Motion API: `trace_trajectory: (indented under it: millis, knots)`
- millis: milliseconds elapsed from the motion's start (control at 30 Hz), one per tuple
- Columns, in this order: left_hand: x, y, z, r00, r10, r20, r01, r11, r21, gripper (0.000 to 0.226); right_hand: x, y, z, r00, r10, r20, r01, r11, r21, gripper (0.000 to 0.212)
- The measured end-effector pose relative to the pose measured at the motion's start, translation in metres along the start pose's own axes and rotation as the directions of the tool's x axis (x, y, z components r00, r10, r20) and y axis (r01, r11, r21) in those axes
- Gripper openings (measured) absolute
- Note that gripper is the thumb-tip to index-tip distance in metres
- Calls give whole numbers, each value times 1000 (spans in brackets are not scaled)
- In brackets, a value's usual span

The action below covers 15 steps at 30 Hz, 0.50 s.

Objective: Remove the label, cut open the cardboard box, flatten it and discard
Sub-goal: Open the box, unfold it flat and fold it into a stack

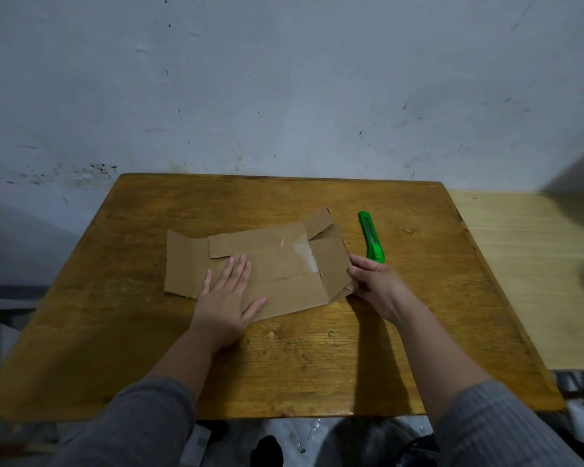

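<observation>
On the bench [317,365], the flattened cardboard box [277,261] is pressed by the spread left hand [225,298]; its right flap is pinched by the right hand [375,288], fingertips hidden.

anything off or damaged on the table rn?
Mostly fine. The cardboard box lies nearly flat under the left hand, but its right end flaps are raised and skewed where the right hand grips them. A shiny tape remnant remains on it. The green utility knife lies beside it, untouched.

Single head-worn wide-angle view, looking forward and down, close over wooden table [182,365], wall [284,79] behind
</observation>
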<state>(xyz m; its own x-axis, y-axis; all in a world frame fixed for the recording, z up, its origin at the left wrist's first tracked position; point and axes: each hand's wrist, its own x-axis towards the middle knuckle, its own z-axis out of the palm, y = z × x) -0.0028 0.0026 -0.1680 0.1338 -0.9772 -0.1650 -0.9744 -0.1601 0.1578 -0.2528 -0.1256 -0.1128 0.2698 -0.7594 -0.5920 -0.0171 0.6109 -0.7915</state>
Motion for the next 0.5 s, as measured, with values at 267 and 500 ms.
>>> trace_trajectory:
  millis: [267, 500]
  knots:
    - [0, 0, -2, 1000, 12, 8, -12, 1000, -14, 83, -1, 3, 15, 964, -113, 240, 191, 925, -328, 40]
    - [-2, 0, -2, 1000, -5, 1, 5, 1000, 0, 75, 3, 9, 30, 853, -335, 401, 512, 386, -767, 61]
